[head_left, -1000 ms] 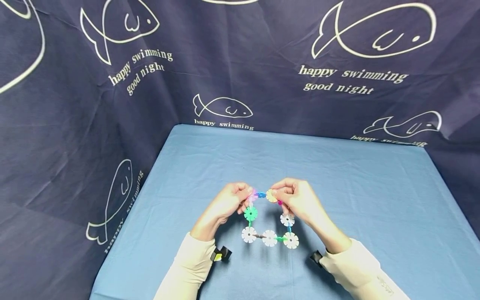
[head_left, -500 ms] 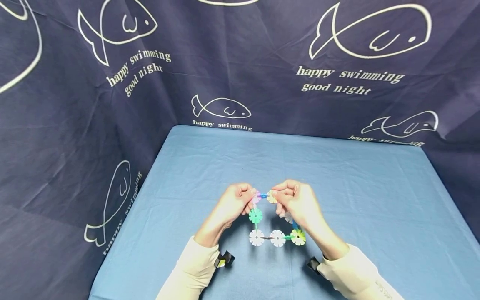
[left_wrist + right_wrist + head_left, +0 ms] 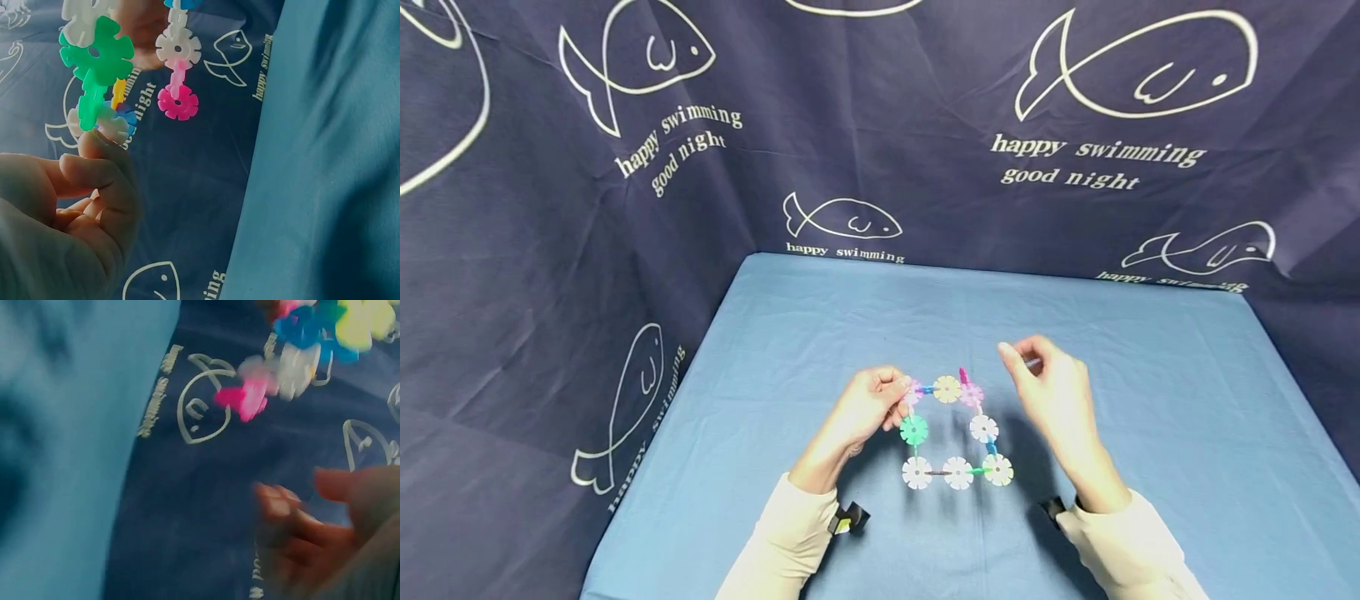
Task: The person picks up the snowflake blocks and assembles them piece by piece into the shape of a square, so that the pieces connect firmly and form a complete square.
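Interlocking plastic snowflake discs are joined into a rough square ring above the table. My left hand pinches the ring at its upper left corner, on a pale purple disc. A green disc hangs just below those fingers. Along the far side sits a pale yellow disc, and a magenta disc juts up near the far right corner. My right hand is apart from the ring, off to its right. In the right wrist view that hand is blurred, thumb and fingers separated with nothing between them.
A blue cloth covers the table. Dark curtains printed with white fish and lettering stand behind it and on the left. Black wrist cameras are strapped at both cream sleeves.
My right hand has let go of the ring's far side and moved right, uncovering the magenta disc and right-hand discs. My left hand keeps its pinch; the ring has shifted slightly right.
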`<state>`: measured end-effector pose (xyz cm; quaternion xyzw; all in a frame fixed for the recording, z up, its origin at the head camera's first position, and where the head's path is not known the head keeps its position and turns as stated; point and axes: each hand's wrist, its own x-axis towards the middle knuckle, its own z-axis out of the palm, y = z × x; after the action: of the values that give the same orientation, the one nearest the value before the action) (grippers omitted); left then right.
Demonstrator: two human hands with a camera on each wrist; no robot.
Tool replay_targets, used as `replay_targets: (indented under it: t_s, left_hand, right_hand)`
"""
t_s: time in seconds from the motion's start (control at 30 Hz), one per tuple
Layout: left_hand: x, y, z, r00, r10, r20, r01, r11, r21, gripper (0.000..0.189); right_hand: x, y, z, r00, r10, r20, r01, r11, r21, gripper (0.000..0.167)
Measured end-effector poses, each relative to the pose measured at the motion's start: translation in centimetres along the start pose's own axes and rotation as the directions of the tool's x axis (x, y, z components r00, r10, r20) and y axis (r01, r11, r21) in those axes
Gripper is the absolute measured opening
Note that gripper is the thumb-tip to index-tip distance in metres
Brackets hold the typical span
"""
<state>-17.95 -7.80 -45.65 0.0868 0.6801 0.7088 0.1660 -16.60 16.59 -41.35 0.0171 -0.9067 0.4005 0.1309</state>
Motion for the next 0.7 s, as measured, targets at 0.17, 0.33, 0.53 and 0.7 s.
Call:
replay_targets:
  t_s: [0.17,0.33,0.53,0.7]
  left_hand:
    - [0.1,-0.2,0.3,1.000,0.002,-0.004,-0.002,1.000,-0.007,0.020]
    - [0.0,-0.4,0.6,0.999,-0.007,0.048,0.006,1.000,0.015,0.019]
    - [-0.3,-0.6,-0.3,0.993,-0.076,0.095,0.063,0.988,0.140,0.021]
    - [-0.2,0.4,-0.9,0.998,0.003,0.066,-0.030,0.911,0.412,0.020]
  right_hand:
    - [-0.6,2.2,0.4,0.839,0.181,0.513,-0.331,0.918,0.218,0.058]
    - [-1.5,3.0,2.1,0.685,0.091,0.723,-0.575,0.677,0.460,0.048]
    - [-2.1,3.7,2.5,0.707,-0.050,0.706,-0.586,0.517,0.623,0.029]
    - [-2.7,3.9,2.3,0.719,-0.115,0.685,-0.569,0.469,0.676,0.029]
